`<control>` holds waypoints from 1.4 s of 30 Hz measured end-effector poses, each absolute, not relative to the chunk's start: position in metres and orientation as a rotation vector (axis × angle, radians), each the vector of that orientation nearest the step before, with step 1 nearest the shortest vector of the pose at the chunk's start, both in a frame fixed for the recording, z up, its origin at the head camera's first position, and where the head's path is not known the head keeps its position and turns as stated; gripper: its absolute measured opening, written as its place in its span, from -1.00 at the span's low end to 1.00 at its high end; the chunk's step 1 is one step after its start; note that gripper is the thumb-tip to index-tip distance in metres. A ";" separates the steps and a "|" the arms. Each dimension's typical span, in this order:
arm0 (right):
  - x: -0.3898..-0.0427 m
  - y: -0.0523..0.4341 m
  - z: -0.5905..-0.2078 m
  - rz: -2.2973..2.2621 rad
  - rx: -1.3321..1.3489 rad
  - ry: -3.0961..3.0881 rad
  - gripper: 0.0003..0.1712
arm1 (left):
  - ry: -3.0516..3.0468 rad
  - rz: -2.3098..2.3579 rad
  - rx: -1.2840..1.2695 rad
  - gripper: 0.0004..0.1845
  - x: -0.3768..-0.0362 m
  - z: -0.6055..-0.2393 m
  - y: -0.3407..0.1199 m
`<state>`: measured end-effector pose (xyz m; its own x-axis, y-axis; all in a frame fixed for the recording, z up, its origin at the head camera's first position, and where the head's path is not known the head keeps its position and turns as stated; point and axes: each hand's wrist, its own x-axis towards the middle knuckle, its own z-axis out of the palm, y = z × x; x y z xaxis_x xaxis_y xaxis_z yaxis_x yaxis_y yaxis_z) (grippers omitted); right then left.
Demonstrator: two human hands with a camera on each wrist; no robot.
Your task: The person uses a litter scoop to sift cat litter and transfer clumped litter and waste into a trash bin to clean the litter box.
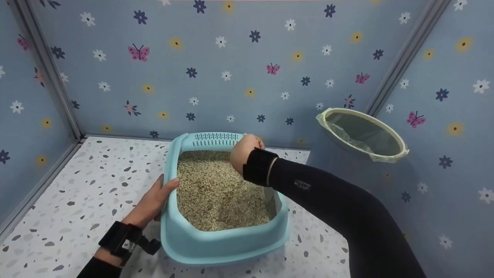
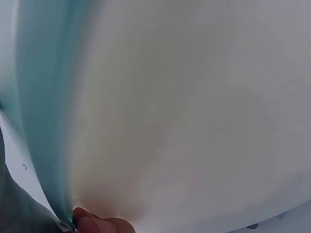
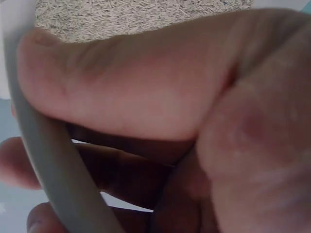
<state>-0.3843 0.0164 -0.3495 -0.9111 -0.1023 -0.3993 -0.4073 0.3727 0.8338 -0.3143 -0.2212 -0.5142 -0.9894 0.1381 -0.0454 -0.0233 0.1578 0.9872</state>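
A light-blue litter box (image 1: 222,247) stands in the middle of the head view, spread with beige grainy litter (image 1: 216,185). My left hand (image 1: 154,199) grips its left rim, thumb over the top edge and fingers at the outer side. Only those fingertips (image 2: 104,225) show in the left wrist view, by a broad whitish surface (image 2: 194,116). At the back right corner, my right hand (image 1: 245,150) is bent over the litter. Between its thumb and fingers (image 3: 112,87) it holds a pale curved handle-like bar (image 3: 58,170); what the bar belongs to is hidden.
A bin (image 1: 386,127) with a pale rim and a thin clear bag over it stands at the right. Beneath the box lies a white speckled tabletop (image 1: 96,193). Blue panels (image 1: 239,58) with flowers and butterflies rise behind and on both sides, framed by grey metal posts (image 1: 50,69).
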 end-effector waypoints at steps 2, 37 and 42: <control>-0.387 0.019 -0.355 1.535 -0.443 2.356 -0.64 | 2.294 1.958 0.116 -0.13 -0.314 -0.515 -0.222; -0.433 0.092 -0.384 0.635 -0.866 2.697 -0.46 | 2.321 1.967 0.143 -0.22 -0.318 -0.516 -0.221; -0.436 0.091 -0.386 0.528 -0.885 2.702 -0.38 | 2.331 1.957 0.163 -0.21 -0.319 -0.517 -0.223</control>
<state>-0.4357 0.0912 -0.3860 -0.7846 -0.5176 -0.3413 -0.6080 0.7500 0.2604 -0.3186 -0.2229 -0.5171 -0.9899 0.1415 -0.0028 0.0217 0.1717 0.9849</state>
